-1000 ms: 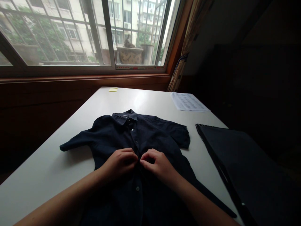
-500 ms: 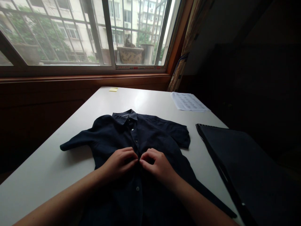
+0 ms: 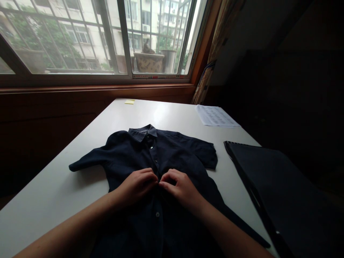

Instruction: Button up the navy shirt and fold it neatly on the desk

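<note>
A dark navy button-up shirt point(image 3: 174, 147) lies front side up, its collar pointing away from me and its sleeves spread to both sides. Small pale buttons run down the front placket. My left hand point(image 3: 141, 183) pinches the placket at mid-chest, fingers curled together. Close against it, my right hand point(image 3: 177, 184) pinches the same spot with thumb and forefinger, the fingertips of both hands almost meeting. Whatever button or buttonhole lies between the fingertips is hidden. One pale button point(image 3: 157, 214) shows below the hands.
The shirt rests on a white table point(image 3: 88, 139). To the right lies a large black folder-like item point(image 3: 274, 179). Printed sheets point(image 3: 217, 116) lie at the far right corner, a yellow sticky note point(image 3: 129, 101) at the far left. A barred window point(image 3: 94, 39) is beyond.
Both hands stay at the same place on the placket. Only the fingers shift slightly, the right fingertips edging a little closer to the left. The shirt has not moved noticeably.
</note>
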